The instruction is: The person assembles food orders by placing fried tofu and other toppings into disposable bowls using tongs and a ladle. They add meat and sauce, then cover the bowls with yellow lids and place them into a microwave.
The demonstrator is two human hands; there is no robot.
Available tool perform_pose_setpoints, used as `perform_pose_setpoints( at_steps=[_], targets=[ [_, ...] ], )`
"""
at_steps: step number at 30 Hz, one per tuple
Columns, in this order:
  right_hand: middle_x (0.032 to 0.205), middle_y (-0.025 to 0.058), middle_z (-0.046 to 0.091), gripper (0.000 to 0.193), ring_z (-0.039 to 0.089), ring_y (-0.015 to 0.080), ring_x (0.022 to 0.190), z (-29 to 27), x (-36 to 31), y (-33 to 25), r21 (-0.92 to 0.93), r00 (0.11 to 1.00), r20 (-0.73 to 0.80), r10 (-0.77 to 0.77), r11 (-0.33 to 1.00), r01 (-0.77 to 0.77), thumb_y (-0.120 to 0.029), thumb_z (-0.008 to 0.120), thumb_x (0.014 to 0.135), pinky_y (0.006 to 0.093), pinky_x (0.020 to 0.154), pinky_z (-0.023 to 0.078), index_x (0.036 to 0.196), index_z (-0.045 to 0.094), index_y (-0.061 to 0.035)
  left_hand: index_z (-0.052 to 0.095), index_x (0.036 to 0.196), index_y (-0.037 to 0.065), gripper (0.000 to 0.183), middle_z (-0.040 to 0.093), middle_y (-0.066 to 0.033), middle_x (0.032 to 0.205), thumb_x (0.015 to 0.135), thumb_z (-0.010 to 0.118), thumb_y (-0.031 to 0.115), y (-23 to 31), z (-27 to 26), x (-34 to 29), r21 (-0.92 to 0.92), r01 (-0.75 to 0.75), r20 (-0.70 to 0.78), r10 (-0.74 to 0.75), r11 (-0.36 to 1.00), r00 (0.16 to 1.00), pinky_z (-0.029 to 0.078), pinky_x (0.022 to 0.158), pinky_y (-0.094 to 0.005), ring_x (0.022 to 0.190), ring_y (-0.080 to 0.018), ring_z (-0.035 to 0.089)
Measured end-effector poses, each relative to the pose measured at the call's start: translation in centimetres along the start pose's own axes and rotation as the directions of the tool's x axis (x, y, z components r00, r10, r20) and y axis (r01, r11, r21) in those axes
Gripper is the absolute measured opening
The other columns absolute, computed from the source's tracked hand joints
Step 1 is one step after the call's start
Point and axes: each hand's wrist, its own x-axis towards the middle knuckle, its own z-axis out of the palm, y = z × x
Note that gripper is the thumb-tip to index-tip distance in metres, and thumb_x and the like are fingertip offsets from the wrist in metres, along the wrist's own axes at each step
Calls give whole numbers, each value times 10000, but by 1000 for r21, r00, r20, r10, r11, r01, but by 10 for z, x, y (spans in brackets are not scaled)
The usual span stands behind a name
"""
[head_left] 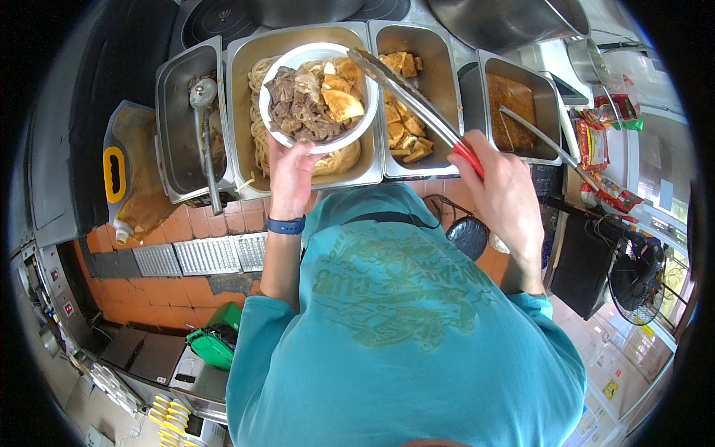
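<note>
My left hand supports a white bowl from its near side, thumb at the rim. Dark brown meat pieces fill the bowl's left part; golden-brown chunks lie on the right. My right hand is closed around the red grip of metal tongs. The tongs' tips are at the bowl's upper right edge, and I cannot make out any food between them. Below the bowl is a steel pan of thick noodles. Right of it, another pan holds similar golden-brown chunks.
A ladle rests in the left pan. At right, a pan of reddish-brown sauce has a long-handled utensil in it. A yellow-handled jug stands left. Large pots line the back; a black fan is far right.
</note>
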Motion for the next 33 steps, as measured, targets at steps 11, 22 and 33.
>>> perform_pose_setpoints(
  at_steps=[11,22,33],
  targets=[
    [718,201,654,227,675,390,692,14,28,-2,75,993,-73,-98,992,103,-246,635,958,454,622,524,1057,597,-46,277,1501,139,781,481,-115,1387,805,543,-97,-4,-4,-6,18,52,-19,-52,998,998,540,981,-459,1192,-262,565],
    [824,239,687,360,676,441,851,58,48,84,-85,975,35,222,972,-218,-358,607,964,493,753,545,1007,635,-1,295,1483,130,754,510,-116,1353,809,569,-69,13,-17,-13,-23,-103,-91,100,994,991,580,926,-470,1178,-269,582],
    [631,82,651,299,654,156,534,72,71,102,272,909,245,336,877,-397,-317,615,960,303,520,512,1001,664,-24,292,1497,128,763,499,-114,1368,816,554,-95,9,-15,-15,10,-23,-45,23,1000,999,565,930,-451,1177,-261,576]
  ],
)
